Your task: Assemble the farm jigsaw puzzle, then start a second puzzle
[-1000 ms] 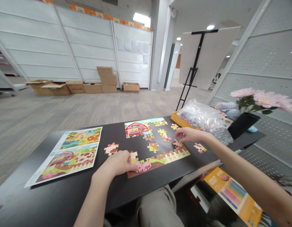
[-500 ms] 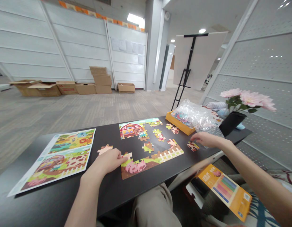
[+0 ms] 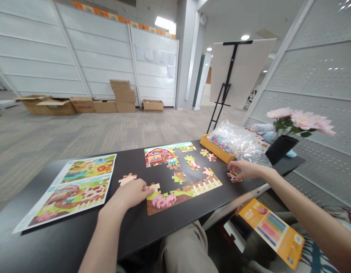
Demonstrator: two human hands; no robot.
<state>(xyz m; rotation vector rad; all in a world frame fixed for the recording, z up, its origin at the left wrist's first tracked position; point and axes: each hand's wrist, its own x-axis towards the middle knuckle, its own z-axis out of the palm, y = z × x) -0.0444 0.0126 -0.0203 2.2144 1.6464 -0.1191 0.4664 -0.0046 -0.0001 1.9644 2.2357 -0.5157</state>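
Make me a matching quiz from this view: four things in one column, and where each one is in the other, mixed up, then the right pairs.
Things:
1. left hand
2. black vase
3. right hand
4. printed picture sheet

Places:
A. at a loose brown-and-white jigsaw piece
B. lying on the left part of the black table
C. under the pink flowers
D. at the left end of the puzzle strip with the pink pig

Pairs: 1-D, 2-C, 3-A, 4-B

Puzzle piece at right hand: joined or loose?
Loose: the puzzle piece at the right hand lies apart from the fence strip.
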